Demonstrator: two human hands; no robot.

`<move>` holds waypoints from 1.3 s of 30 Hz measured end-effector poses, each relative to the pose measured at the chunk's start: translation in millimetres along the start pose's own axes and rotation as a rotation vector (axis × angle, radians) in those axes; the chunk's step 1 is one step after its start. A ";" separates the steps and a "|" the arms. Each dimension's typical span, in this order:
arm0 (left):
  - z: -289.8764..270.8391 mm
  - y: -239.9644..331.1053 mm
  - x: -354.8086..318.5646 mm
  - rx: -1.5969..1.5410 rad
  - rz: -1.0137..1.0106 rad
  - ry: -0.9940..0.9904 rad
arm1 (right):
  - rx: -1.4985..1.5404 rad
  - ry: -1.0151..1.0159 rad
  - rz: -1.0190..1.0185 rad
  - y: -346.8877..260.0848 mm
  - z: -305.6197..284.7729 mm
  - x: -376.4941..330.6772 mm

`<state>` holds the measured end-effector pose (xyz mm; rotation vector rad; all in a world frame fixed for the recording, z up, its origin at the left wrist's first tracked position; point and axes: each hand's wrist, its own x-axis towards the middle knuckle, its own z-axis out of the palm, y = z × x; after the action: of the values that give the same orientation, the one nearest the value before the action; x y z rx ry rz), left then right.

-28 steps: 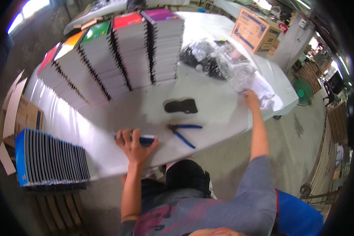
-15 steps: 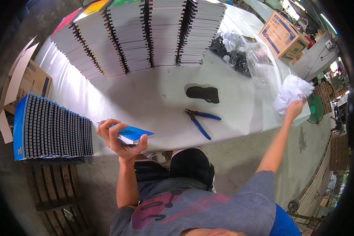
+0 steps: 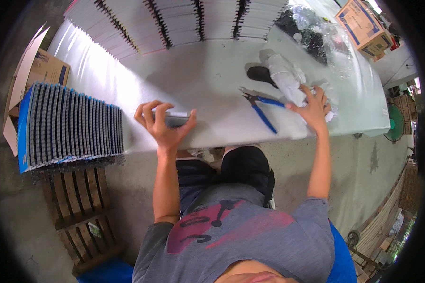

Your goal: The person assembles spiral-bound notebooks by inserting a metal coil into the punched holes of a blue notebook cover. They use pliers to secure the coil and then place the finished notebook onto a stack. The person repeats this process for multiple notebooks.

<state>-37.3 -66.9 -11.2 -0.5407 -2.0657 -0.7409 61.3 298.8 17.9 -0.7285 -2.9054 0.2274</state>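
My left hand [image 3: 164,128] is raised over the table's near edge. Its fingers curl round a small notebook [image 3: 176,121], seen edge-on, with a pale strip along its top. On the right, the fingers of my right hand [image 3: 313,112] bend over a crumpled white cloth [image 3: 286,79] bunched on the table; the part under the palm is hidden. Just left of that hand lie blue-handled cutting pliers [image 3: 262,113], jaws spread apart. A flat black piece [image 3: 260,74] sits behind them, partly covered by the cloth.
A row of blue spiral-bound notebooks [image 3: 73,127] stands at the left, beside an opened carton [image 3: 49,70]. Tall stacks of bound books [image 3: 184,28] line the far side. Clear plastic wrapping [image 3: 337,45] and another carton [image 3: 361,23] are at the far right.
My right hand has brought the white cloth leftward from the table's right end, nearer the pliers. The notebook in my left hand has tilted, so its blue cover no longer shows.
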 end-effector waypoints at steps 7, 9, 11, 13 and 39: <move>2.0 3.5 0.2 0.014 -0.024 -0.023 | -0.046 0.129 0.043 2.4 26.9 7.3; 0.9 6.2 0.3 -0.004 -0.045 -0.021 | -0.074 0.157 0.017 -4.6 24.8 4.1; 2.9 7.7 1.1 0.012 -0.035 -0.026 | -0.189 0.245 -0.044 -12.3 27.1 2.3; 4.0 12.0 2.2 0.006 -0.034 -0.044 | -0.109 0.257 -0.037 -15.4 28.5 9.7; 6.2 18.1 2.6 0.021 0.009 -0.146 | 0.032 0.197 0.026 12.4 9.1 10.0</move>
<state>-31.2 -49.2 -6.4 -0.6073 -2.2022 -0.6911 56.7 313.4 7.7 -0.7389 -2.7018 0.1932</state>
